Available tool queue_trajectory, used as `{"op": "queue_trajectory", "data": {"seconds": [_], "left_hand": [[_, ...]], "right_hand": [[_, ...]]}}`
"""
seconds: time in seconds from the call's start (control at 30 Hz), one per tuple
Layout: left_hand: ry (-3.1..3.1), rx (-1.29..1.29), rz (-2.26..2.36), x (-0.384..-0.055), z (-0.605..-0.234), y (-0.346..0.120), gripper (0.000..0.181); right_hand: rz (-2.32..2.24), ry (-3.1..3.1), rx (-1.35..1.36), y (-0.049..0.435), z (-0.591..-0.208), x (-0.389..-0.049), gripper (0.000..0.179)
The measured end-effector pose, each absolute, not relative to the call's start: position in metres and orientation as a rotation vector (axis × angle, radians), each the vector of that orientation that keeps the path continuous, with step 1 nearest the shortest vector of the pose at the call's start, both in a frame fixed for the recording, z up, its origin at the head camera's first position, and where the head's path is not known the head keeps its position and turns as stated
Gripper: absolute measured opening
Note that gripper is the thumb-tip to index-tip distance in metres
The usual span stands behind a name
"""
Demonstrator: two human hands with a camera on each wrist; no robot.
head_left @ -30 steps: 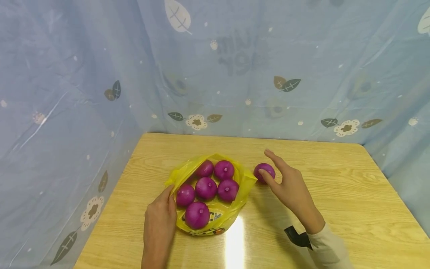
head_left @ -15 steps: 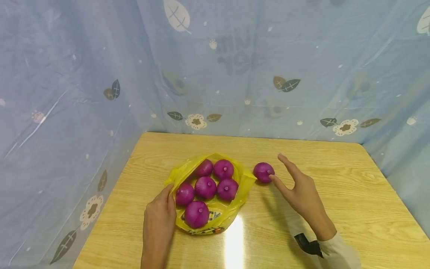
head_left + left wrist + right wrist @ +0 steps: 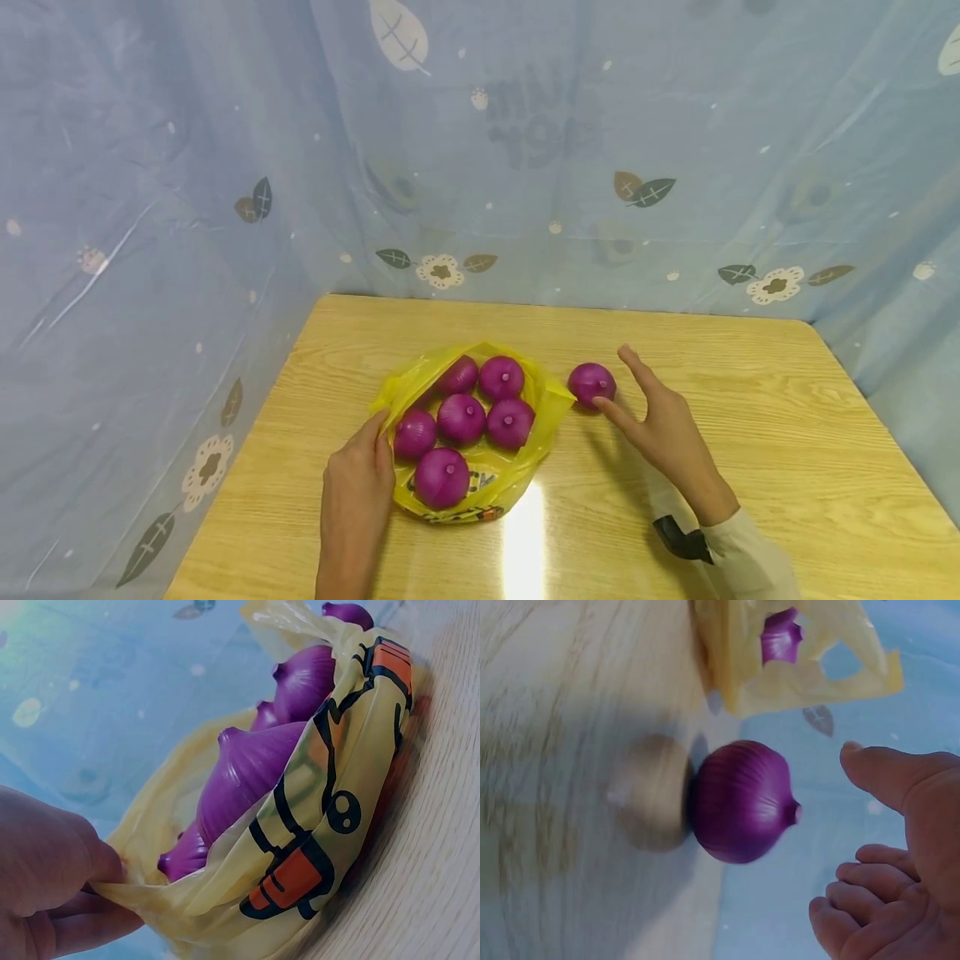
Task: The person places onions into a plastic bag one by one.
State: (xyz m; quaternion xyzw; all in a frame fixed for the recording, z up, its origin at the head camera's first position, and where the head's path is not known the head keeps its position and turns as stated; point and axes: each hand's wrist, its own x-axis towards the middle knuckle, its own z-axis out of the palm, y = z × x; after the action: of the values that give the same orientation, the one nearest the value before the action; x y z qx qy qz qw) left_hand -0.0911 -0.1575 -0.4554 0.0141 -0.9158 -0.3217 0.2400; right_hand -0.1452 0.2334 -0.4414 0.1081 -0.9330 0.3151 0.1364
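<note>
A yellow plastic bag (image 3: 555,408) lies with its mouth spread wide, several purple onions (image 3: 461,418) inside it. My left hand (image 3: 356,492) pinches the bag's left rim between thumb and fingers, and the left wrist view shows the film (image 3: 150,896) caught there. Just right of the bag, one loose purple onion (image 3: 592,385) rests on the wooden table. Beside it hovers my right hand (image 3: 671,433), thumb and fingers spread apart. In the right wrist view a gap separates this hand (image 3: 900,855) from the loose onion (image 3: 742,802).
The light wooden table (image 3: 750,433) stretches off to the right of the hands. A blue patterned curtain (image 3: 525,167) hangs along its back and left side. A black patch (image 3: 681,540) is at the right sleeve's cuff.
The right hand has drawn back to the right from over the loose onion, then come slightly closer again. Left hand, bag and onions keep their places.
</note>
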Motion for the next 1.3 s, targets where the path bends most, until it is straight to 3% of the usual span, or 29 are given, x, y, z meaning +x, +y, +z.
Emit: {"op": "queue_trajectory", "data": {"seconds": [0.53,1.3], "left_hand": [[-2.531,0.054,-0.880,-0.091,-0.456,-0.158,0.030],[-2.530,0.056,-0.886,-0.093,-0.457,-0.159,0.030]], "right_hand": [[0.928,-2.817,0.299,0.222,-0.459,-0.163,0.092],[0.927,-2.838,0.307,0.218,-0.467,-0.177,0.076]]}}
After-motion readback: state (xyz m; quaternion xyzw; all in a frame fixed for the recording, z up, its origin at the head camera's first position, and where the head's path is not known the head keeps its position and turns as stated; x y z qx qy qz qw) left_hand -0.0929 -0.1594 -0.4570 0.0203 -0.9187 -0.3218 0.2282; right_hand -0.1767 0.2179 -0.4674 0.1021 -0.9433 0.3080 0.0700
